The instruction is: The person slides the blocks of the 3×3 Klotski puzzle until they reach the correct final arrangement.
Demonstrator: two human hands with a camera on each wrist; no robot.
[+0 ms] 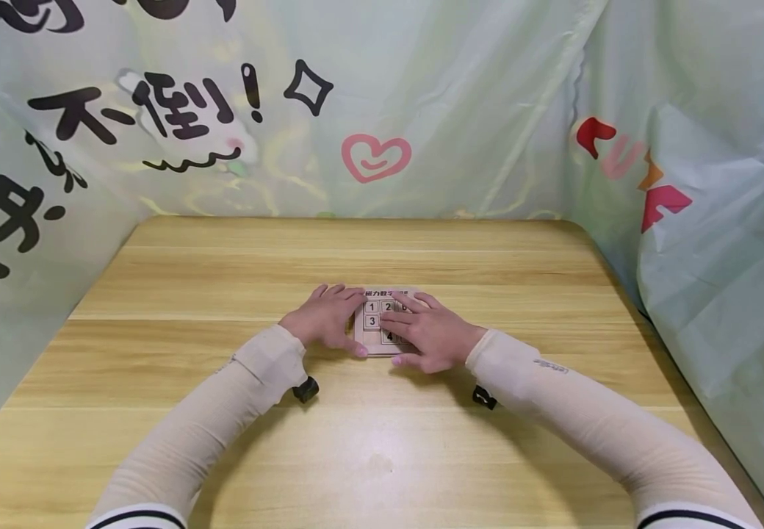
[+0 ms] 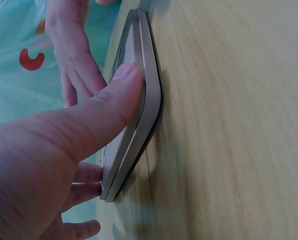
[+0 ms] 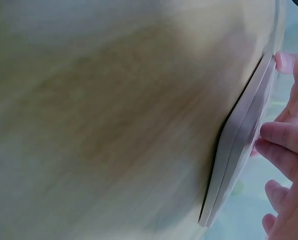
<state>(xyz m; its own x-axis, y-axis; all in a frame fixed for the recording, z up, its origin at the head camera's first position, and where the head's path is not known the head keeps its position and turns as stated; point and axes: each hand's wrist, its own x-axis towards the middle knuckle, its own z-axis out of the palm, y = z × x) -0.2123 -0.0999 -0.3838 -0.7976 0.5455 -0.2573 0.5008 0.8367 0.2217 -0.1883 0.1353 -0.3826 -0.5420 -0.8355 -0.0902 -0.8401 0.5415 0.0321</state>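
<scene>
A flat, square number sliding puzzle [image 1: 372, 339] lies on the table, with tiles 1, 2, 3 and 4 readable and others partly covered. My left hand [image 1: 325, 316] holds its left side, thumb at the near corner and fingers at the far left edge. The left wrist view shows that thumb [image 2: 121, 85] against the near rim. Over the tiles reaches my right hand [image 1: 438, 334], its extended fingers touching the middle of the face. In the right wrist view, two fingertips [image 3: 269, 132] meet the puzzle's top [image 3: 246, 132]. The right hand hides the puzzle's right part.
The wood-grain table [image 1: 382, 441] extends around the puzzle on all sides. A pale printed curtain [image 1: 461, 110] hangs behind it and along both sides. Each wrist carries a small black camera, such as the left wrist camera [image 1: 305, 389].
</scene>
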